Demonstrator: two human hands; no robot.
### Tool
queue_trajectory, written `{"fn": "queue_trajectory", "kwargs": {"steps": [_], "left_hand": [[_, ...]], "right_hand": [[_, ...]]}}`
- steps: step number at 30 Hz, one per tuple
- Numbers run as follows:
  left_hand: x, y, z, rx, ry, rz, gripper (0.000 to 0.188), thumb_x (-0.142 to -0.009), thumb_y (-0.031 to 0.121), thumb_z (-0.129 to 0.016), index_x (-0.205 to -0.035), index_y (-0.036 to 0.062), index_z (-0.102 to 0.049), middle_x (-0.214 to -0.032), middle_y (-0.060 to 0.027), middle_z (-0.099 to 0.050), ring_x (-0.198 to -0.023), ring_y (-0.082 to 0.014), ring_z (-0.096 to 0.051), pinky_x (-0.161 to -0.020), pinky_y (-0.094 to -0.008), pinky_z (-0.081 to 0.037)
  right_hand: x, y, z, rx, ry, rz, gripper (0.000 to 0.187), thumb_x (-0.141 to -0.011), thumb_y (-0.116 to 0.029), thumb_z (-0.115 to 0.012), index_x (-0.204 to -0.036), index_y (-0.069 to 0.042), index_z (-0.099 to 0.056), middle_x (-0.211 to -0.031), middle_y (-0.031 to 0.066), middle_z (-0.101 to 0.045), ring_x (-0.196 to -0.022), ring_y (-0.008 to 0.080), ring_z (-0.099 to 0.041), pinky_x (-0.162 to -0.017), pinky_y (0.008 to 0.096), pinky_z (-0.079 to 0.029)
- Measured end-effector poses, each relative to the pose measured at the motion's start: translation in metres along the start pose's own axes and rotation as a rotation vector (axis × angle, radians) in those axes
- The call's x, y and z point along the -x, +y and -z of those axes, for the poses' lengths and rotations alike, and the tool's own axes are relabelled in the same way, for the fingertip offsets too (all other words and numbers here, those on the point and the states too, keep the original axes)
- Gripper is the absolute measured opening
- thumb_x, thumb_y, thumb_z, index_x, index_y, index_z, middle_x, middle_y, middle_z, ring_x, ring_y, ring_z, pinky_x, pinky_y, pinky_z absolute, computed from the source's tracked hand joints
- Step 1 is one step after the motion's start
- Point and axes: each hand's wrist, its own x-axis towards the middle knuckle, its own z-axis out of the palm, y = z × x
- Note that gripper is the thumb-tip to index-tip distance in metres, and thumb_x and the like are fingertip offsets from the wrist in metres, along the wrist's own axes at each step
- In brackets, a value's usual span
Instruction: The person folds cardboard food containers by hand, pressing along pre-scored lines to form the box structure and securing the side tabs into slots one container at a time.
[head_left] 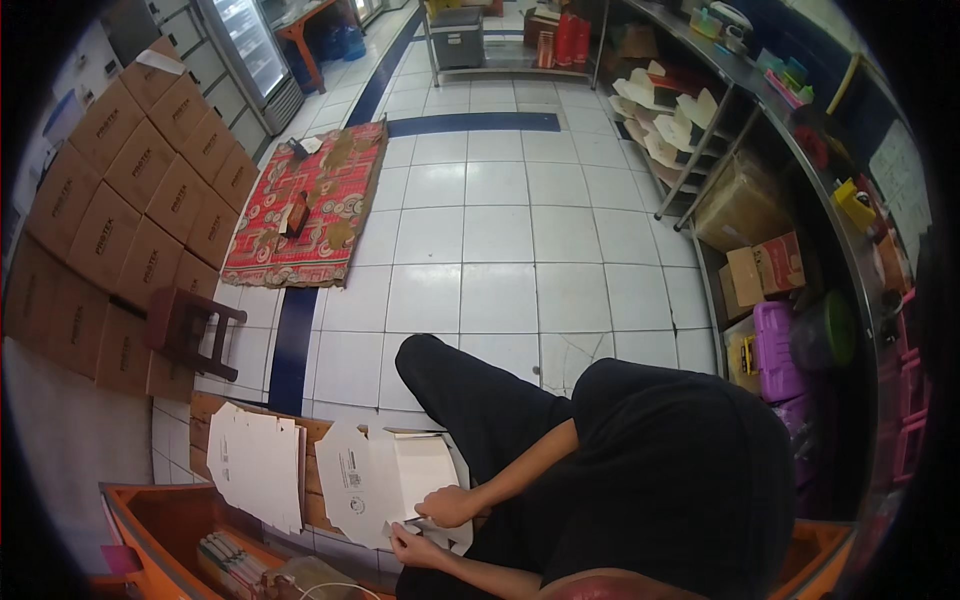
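Observation:
A flat white carton blank (pixel 355 465) with printing on it lies on a low wooden bench to my left. Beside it, a partly folded white carton piece (pixel 425 465) shows a raised edge. My right hand (pixel 447 507) is closed over the near part of this piece, with a small, slim, dark object (pixel 413 520) at its fingertips, too small to name. Just below, my left hand (pixel 415 548) pinches a corner of the white carton. Farther left, a stack of flat white carton blanks (pixel 257 465) rests on the same bench (pixel 312 470).
Stacked brown boxes (pixel 140 200) and a dark red stool (pixel 195 330) stand at the left. A red patterned mat (pixel 310 215) lies on the tiled floor (pixel 500 230). Metal shelving (pixel 700 150) lines the right side. An orange-edged container (pixel 150 520) is near my left.

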Motion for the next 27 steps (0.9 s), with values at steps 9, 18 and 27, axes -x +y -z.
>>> {"fn": "queue_trajectory", "kwargs": {"steps": [9,18,27], "left_hand": [[0.047,0.028,-0.022,0.231,0.135,0.157,0.032,-0.098,0.021,-0.071,-0.106,-0.0103,-0.069,-0.100,-0.0202,-0.073,-0.085,-0.0258,-0.071,-0.070,-0.0359,-0.063],[0.056,0.036,-0.019,-0.012,0.021,-0.090,0.023,-0.097,0.018,-0.074,-0.094,-0.0051,-0.071,-0.087,-0.0163,-0.076,-0.078,-0.0235,-0.072,-0.072,-0.0364,-0.055],[0.055,0.023,0.002,0.468,0.037,0.431,0.027,-0.096,0.025,-0.077,-0.090,0.0007,-0.066,-0.077,-0.0046,-0.067,-0.064,-0.0069,-0.057,-0.054,-0.0251,-0.042]], "right_hand": [[-0.005,0.006,-0.003,-0.107,0.075,0.037,0.041,-0.089,-0.019,-0.063,-0.129,-0.012,-0.069,-0.108,0.0215,-0.073,-0.104,0.0409,-0.071,-0.090,0.0510,-0.056],[-0.025,0.033,-0.017,-0.219,0.196,0.161,0.033,-0.092,-0.014,-0.062,-0.120,0.001,-0.072,-0.096,0.0300,-0.072,-0.091,0.0461,-0.070,-0.081,0.0508,-0.054],[-0.014,-0.008,0.076,-0.044,0.384,-0.001,0.036,-0.089,-0.022,-0.076,-0.118,-0.002,-0.065,-0.085,0.0176,-0.067,-0.081,0.0364,-0.066,-0.075,0.0462,-0.052]]}}
